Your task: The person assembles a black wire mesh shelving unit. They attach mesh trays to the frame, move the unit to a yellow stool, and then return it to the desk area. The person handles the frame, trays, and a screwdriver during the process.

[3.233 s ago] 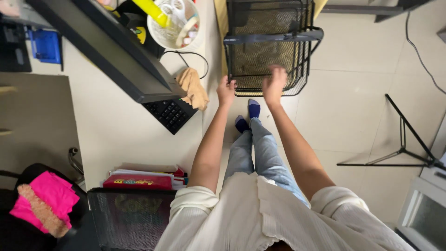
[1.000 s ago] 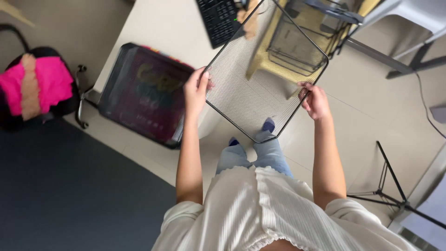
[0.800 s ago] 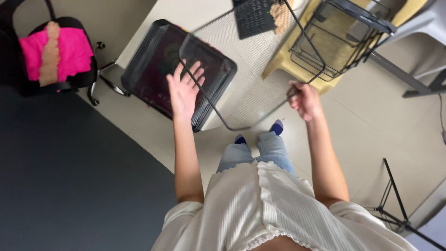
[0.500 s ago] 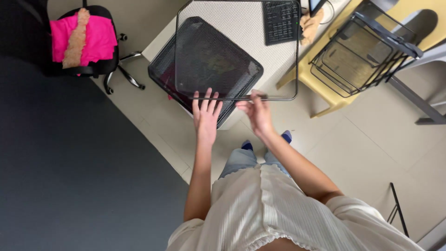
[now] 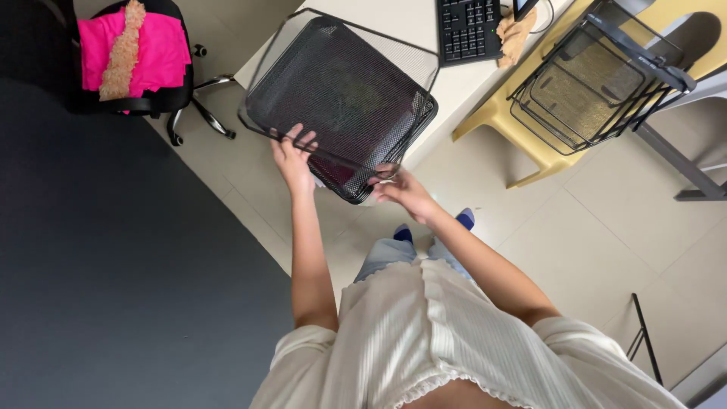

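Left hand (image 5: 291, 155) gripping the near edge of a black mesh tray (image 5: 341, 106), right hand (image 5: 401, 189) pinching its corner, keyboard (image 5: 469, 29) lying beyond.

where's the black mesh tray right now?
Head view, upper centre: the black mesh tray lies over the white desk's near edge, left of the keyboard, gripped at its near rim by the left hand and right hand.

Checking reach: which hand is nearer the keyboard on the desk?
Right. The right hand is at the mesh tray's near corner, below the keyboard; the left hand grips the tray's edge farther left.
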